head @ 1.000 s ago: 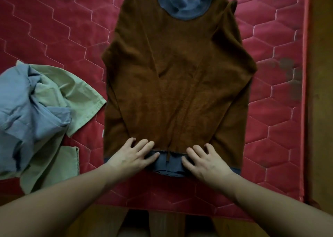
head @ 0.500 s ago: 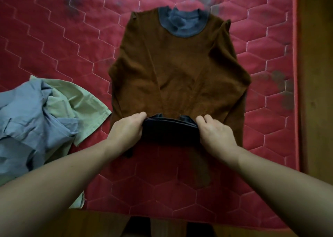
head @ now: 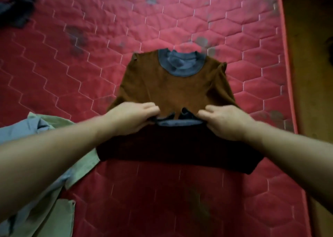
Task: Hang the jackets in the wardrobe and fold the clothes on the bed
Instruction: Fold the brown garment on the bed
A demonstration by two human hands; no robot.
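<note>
A brown sweater (head: 173,89) with a grey-blue collar and hem lies on the red quilted mattress (head: 234,44), collar pointing away from me. Its lower half is lifted and doubled up toward the collar, so the dark underside faces me. My left hand (head: 133,117) grips the hem at its left side. My right hand (head: 227,121) grips the hem at its right side. The grey-blue hem band shows between both hands. The sleeves are tucked in along the body.
A crumpled heap of pale green and blue clothes (head: 45,164) lies at the left, partly under my left forearm. A dark garment (head: 16,9) sits at the far left corner. The mattress edge and a wooden surface (head: 310,92) run down the right.
Both hands took hold of the sweater's hem and carried it up and away from me, folding the lower half over the body. The view tilted further up the mattress.
</note>
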